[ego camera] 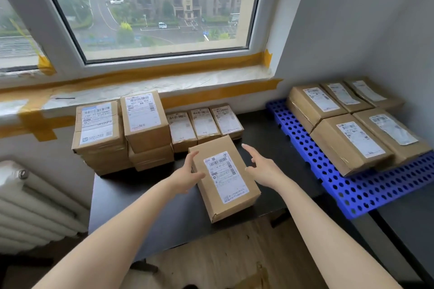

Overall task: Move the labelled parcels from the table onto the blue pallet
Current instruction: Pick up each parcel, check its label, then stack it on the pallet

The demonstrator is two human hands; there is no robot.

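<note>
Both forearms reaching forward, bare. Left hand (pixel 187 172) with fingers straight and thumb spread (palm turned inward, to the right). Right hand (pixel 259 168) open too, fingers loosely extended toward the far side.

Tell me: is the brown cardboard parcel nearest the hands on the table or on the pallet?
On the black table: the brown cardboard parcel lies flat, label up.

You've only got one view here, a wide-angle cam on your head, looking forward and down over the black worktop (pixel 145 197) from close up, facing the window (pixel 150 12), with the blue pallet (pixel 366 190) off right.
</note>
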